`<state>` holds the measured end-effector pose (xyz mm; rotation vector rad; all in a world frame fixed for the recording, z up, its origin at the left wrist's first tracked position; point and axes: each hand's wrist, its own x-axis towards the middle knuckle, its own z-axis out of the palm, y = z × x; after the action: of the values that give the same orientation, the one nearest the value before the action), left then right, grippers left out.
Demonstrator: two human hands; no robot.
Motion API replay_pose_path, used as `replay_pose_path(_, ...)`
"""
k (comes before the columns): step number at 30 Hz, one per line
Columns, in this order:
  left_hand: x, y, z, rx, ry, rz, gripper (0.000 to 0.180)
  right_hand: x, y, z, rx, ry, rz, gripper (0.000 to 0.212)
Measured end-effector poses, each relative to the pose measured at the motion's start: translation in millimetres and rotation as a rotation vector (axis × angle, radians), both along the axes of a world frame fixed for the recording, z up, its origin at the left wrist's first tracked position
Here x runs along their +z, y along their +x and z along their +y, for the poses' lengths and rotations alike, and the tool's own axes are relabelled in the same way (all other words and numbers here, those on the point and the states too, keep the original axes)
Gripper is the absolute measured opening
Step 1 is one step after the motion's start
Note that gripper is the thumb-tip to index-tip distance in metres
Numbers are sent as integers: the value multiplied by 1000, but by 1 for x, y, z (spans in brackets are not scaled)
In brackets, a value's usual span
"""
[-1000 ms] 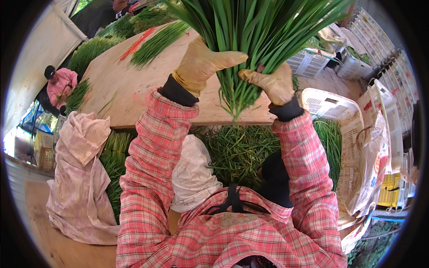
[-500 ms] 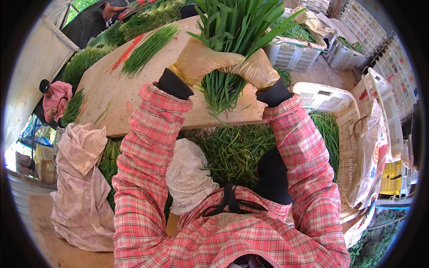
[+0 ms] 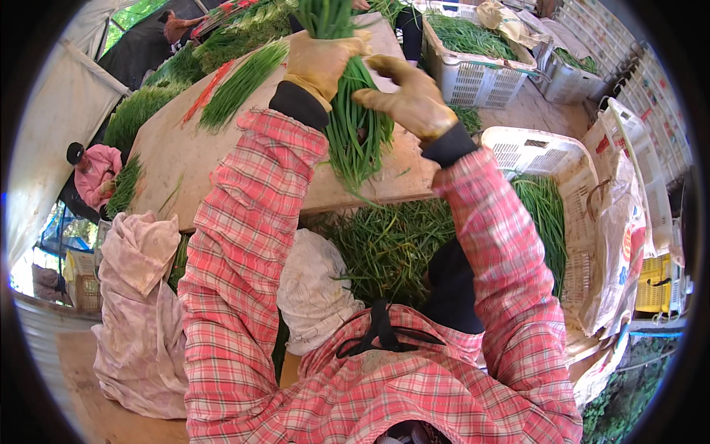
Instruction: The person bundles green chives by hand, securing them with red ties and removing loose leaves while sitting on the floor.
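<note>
Above the wooden table (image 3: 244, 159), my gloved left hand (image 3: 322, 65) grips a thick bunch of green garlic chives (image 3: 356, 140) around its middle. The leaves stick up past the top of the picture and hang down toward the table's near edge. My right hand (image 3: 410, 96), also in a tan glove, is beside the bunch with thumb and fingers apart, holding nothing. Farther left on the table lies a neat bundle of chives (image 3: 244, 87), with red strips (image 3: 208, 92) along its left side.
Loose chives (image 3: 392, 248) lie below the table's near edge. To the right stand a white crate (image 3: 540, 152) and, farther back, a crate (image 3: 473, 78) filled with greens. A person in pink (image 3: 96, 174) sits at the far left, near a cloth-covered heap (image 3: 140, 318).
My right hand has let go of the bunch and opened beside it. My left hand has turned more upright and gathered the bunch tighter, moving slightly up.
</note>
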<state>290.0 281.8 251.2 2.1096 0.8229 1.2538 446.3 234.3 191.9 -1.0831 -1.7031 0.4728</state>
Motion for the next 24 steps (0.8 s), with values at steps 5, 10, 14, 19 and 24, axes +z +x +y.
replay_pose_path(5, -15, -32, 51, 326, 233, 224, 20, -54, 7, -48, 74, -141, 542, 28)
replay_pose_path(10, -2, -18, 35, 438, 94, 204, 25, -118, -31, -34, -157, 35, 9, 42)
replay_pose_path(14, -5, -25, 35, 502, 492, 587, 27, -107, -48, -20, -152, -260, 132, 39)
replay_pose_path(19, -14, -51, 58, 516, 698, 627, 21, -119, -22, -19, 108, -384, 485, 28)
replay_pose_path(24, -11, -56, 58, 401, -335, -189, 25, -129, -16, -3, 73, -347, 509, 30)
